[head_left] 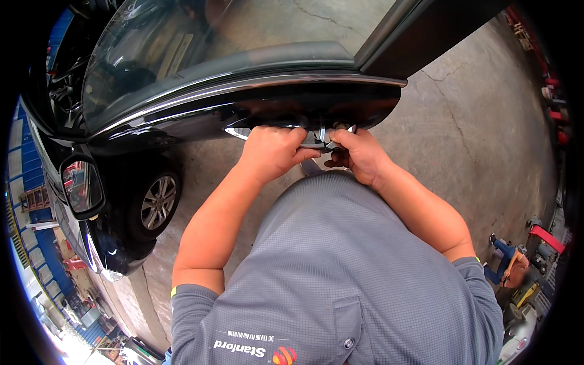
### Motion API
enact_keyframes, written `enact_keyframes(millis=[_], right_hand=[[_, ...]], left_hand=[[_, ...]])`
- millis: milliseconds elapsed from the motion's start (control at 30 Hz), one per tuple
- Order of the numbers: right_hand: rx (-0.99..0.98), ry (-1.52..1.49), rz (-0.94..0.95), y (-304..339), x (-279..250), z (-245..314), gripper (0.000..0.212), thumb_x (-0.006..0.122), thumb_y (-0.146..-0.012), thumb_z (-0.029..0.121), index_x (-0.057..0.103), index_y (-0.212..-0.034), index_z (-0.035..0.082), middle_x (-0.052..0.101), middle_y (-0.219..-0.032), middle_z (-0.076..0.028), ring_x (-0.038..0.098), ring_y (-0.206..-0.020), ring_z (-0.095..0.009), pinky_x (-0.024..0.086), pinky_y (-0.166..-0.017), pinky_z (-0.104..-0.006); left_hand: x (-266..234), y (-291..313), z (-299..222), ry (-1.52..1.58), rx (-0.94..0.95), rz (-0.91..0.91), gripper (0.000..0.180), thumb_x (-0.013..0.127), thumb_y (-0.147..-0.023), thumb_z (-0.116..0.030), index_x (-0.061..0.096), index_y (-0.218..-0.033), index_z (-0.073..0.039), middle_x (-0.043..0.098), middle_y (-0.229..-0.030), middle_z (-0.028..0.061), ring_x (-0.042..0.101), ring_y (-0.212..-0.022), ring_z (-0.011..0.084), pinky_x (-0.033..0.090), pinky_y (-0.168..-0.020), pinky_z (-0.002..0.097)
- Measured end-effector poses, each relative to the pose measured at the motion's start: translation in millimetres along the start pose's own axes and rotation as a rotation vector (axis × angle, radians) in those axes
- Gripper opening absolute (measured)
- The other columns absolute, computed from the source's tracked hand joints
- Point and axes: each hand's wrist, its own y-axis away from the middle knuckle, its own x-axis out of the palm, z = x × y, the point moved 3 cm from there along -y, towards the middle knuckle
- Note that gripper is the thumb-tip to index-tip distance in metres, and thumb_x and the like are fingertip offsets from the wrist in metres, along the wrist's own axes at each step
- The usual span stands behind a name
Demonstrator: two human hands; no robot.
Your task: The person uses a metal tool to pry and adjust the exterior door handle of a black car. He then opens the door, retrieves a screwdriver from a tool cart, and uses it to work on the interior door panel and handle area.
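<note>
A black car door stands in front of me, with a chrome door handle on its outer panel. My left hand is closed over the handle area, its thumb below a dark, narrow piece. Close beside it, my right hand has its thumb and fingers pinched together at the handle's right end. What lies between those fingers is mostly hidden; a small dark part shows at their tips. A shiny metal piece shows between my two hands, against the door.
The door's window glass and dark frame rise beyond the panel. To the left are a side mirror and a front wheel. Concrete floor lies to the right. Another person is at the far lower right.
</note>
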Motion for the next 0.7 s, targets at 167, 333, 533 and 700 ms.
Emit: enact_keyframes(millis=[167,333,533,700], right_hand=[[0.008,-0.012,-0.007,3.0,2.0,2.2,0.021,0.065,-0.087,0.021,0.063,-0.098,0.003,0.062,-0.09,-0.005,0.056,-0.068,-0.015,0.055,-0.067,-0.0336],[0.005,-0.014,0.011,0.2,1.0,0.6,0.021,0.065,-0.088,0.021,0.063,-0.099,0.003,0.062,-0.09,-0.005,0.056,-0.07,-0.015,0.055,-0.067,-0.0326],[-0.028,-0.041,0.016,2.2,5.1,0.6,0.021,0.063,-0.089,0.021,0.063,-0.102,0.005,0.062,-0.091,-0.005,0.057,-0.073,-0.015,0.053,-0.066,-0.0318],[-0.028,-0.027,0.041,1.0,2.3,-1.8,0.024,0.062,-0.089,0.022,0.062,-0.106,0.005,0.063,-0.098,-0.005,0.059,-0.08,-0.016,0.053,-0.07,-0.0329]], left_hand=[[0.5,-0.3,0.4,-0.006,-0.002,0.0,0.042,0.076,-0.076,-0.047,0.058,-0.072,-0.009,0.063,-0.062,0.0082,0.064,-0.058,0.0295,0.049,-0.051,0.0392],[1.7,-0.5,0.4,-0.008,-0.023,0.008,0.042,0.075,-0.077,-0.047,0.059,-0.073,-0.008,0.064,-0.063,0.0083,0.064,-0.058,0.0296,0.049,-0.051,0.0392],[1.0,-1.0,1.6,0.014,0.007,-0.005,0.042,0.074,-0.078,-0.048,0.06,-0.074,-0.008,0.064,-0.063,0.008,0.064,-0.059,0.0294,0.049,-0.052,0.0391],[2.0,0.2,0.3,0.005,-0.014,-0.015,0.043,0.074,-0.079,-0.048,0.059,-0.073,-0.008,0.063,-0.062,0.0076,0.064,-0.058,0.0291,0.049,-0.052,0.0391]])
